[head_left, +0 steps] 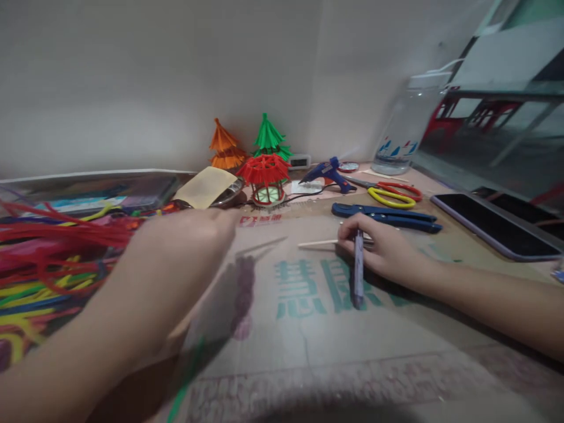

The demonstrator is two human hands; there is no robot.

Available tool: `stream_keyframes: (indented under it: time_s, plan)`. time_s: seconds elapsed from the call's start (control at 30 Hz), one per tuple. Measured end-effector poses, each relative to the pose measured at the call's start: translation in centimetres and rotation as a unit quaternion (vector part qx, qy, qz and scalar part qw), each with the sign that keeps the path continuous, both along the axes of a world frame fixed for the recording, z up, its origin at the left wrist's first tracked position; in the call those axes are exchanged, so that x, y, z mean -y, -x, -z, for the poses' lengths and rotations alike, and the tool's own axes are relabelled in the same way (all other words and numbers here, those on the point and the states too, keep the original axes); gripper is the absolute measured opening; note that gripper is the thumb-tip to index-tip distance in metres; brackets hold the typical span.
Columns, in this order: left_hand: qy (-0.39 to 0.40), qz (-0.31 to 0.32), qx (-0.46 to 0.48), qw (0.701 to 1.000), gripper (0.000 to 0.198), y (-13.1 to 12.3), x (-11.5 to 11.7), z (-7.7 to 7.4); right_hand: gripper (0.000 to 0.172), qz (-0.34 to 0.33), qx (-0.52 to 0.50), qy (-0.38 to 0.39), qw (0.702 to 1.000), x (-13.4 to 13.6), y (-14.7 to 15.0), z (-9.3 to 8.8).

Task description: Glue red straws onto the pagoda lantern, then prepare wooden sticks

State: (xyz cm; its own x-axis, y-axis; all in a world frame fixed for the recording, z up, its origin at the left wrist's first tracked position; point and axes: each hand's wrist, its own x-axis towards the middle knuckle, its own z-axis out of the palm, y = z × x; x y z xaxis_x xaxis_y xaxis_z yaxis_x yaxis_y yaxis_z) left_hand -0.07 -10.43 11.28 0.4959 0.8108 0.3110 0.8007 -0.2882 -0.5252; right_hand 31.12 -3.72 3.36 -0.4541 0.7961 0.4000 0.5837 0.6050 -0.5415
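My right hand [379, 247] is closed, with a slim purple pen-like stick [358, 276] pointing down from its fingers. A thin pale stick [318, 243] juts leftward from the same fingertips. My left hand [189, 241] is blurred and turned back-up, fingers curled under; anything inside it is hidden. Beneath both hands lies a translucent sheet [282, 341] over a surface with green and red printed characters. A green strip [187, 382] runs along the near left, below my left wrist. Left of that hand, red, yellow and green fuzzy stems [57, 276] lie heaped.
At the back stand an orange tree [224, 147], a green tree [268, 138] and a red-roofed lantern shape [267, 176]. Rightward are a blue glue gun [328, 173], scissors [394, 194], blue-handled pliers [388, 217], a phone [493, 226] and a clear bottle [399, 129].
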Motion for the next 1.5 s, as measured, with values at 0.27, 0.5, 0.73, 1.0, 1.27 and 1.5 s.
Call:
stream_keyframes:
  time_s: [0.27, 0.5, 0.73, 1.0, 1.27, 1.5]
  plan:
    - [0.065, 0.275, 0.053, 0.958, 0.031, -5.8, 1.4, 7.9, 0.003, -0.014, 0.01, 0.017, 1.0, -0.8, -0.5, 0.6]
    - [0.127, 0.259, 0.167, 0.943, 0.04, -5.8, 1.7, 9.3, 0.004, -0.047, 0.037, -0.021, 0.998, -0.7, -0.5, 0.4]
    - [0.134, 0.274, 0.193, 0.933, 0.032, -5.8, 0.9, 8.9, 0.002, -0.034, 0.06, -0.028, 0.997, -2.1, -1.3, 0.5]
    - [0.139, 0.261, 0.201, 0.934, 0.031, -5.5, 0.0, 8.8, 0.011, 0.008, -0.013, -0.014, 1.0, -1.4, -1.2, 0.0]
    - [0.118, 0.245, 0.137, 0.952, 0.036, -5.5, 0.3, 9.2, 0.018, -0.137, 0.04, -0.002, 0.99, -0.3, 0.2, 0.5]
    - [0.148, 0.195, 0.041, 0.969, 0.062, -6.0, 0.9, 8.8, 0.014, -0.129, 0.067, -0.028, 0.989, -0.9, 0.3, 0.5]
